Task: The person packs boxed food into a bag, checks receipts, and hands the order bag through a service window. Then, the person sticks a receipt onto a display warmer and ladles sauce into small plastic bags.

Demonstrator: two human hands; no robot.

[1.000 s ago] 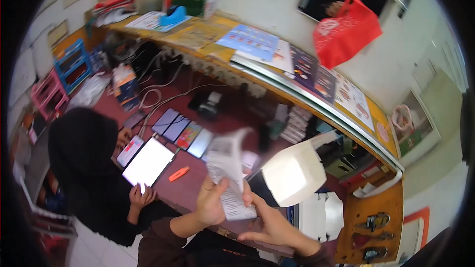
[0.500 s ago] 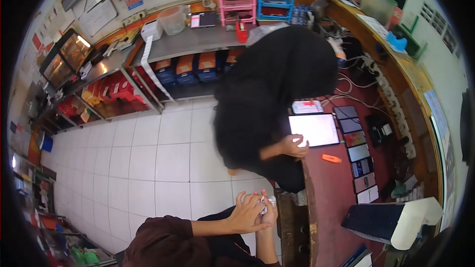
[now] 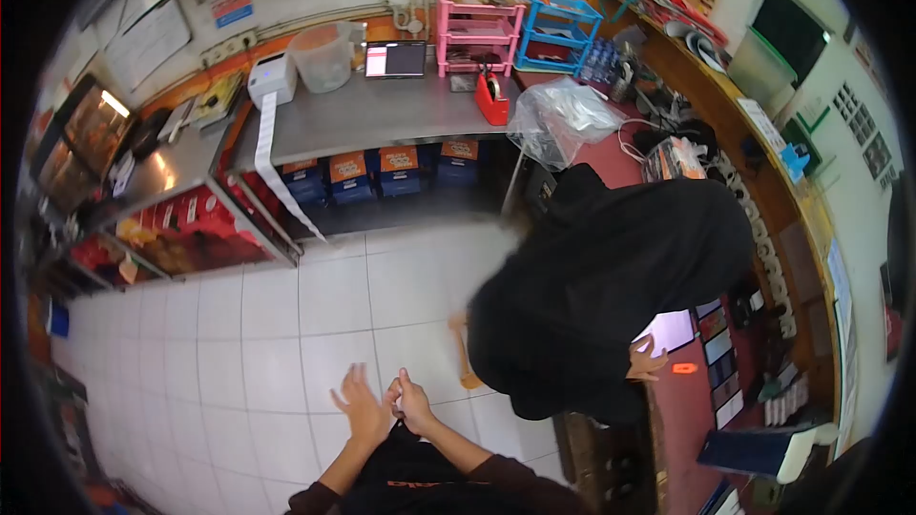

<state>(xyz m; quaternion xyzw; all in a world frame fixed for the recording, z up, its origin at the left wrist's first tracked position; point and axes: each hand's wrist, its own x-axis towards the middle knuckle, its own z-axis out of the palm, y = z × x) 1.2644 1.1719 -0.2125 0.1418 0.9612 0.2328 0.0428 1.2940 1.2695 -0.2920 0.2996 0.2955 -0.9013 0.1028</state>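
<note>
Above the white tiled floor (image 3: pixel 334 305), both of my hands reach forward, close together. My left hand (image 3: pixel 361 408) is open, its fingers spread and raised. Beside it, my right hand (image 3: pixel 412 404) is closed with the thumb up; whatever its fingers may hold is hidden. To the right, a co-worker in black (image 3: pixel 601 296) leans over the red-topped counter. That person's hand (image 3: pixel 647 360) is by a lit tablet (image 3: pixel 670 329), near an orange marker-like object (image 3: pixel 684 368).
A steel table (image 3: pixel 382 113) at the back carries a label printer (image 3: pixel 273 76), a clear bucket (image 3: pixel 321 57) and a red tape dispenser (image 3: pixel 491 100). Several phones (image 3: pixel 722 367) line the right counter. A wooden stool (image 3: pixel 468 367) stands behind the co-worker.
My view has shifted, and my hands, earlier together around a small whitish object, have come apart slightly. The object no longer shows. The co-worker bends further over the counter.
</note>
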